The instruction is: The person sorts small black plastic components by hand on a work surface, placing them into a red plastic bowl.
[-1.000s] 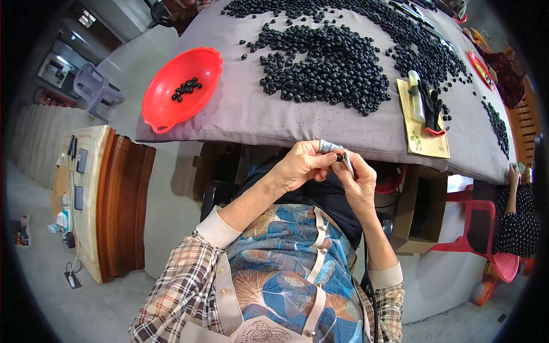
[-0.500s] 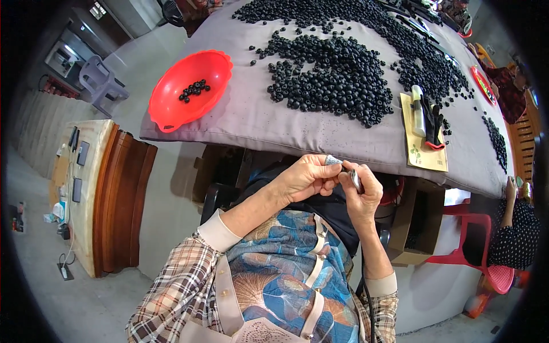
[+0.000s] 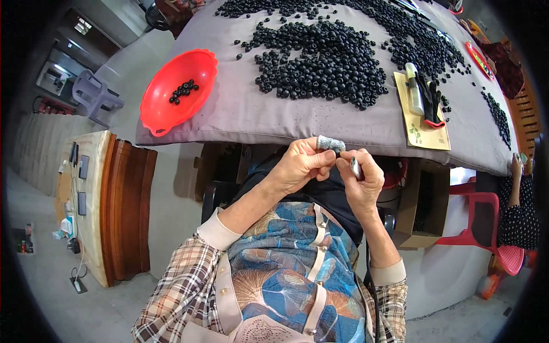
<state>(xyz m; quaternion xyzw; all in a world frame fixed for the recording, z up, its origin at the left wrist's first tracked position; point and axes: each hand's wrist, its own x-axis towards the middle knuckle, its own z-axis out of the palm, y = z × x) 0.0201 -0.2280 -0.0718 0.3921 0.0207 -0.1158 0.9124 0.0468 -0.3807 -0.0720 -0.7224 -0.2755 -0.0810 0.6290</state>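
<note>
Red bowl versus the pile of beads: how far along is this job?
Barely started. Done: only a few black beads lie in the red bowl. In hand: the left hand and right hand work together below the table edge. Left: the big bead pile on the cloth.

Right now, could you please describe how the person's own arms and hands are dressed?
Both forearms wear plaid sleeves in brown, white and dark checks, ending in plain cream ribbed cuffs. The left hand is bare except for a grey speckled finger cot capping one fingertip. The right hand is bare. No rings or watch can be seen.
</note>
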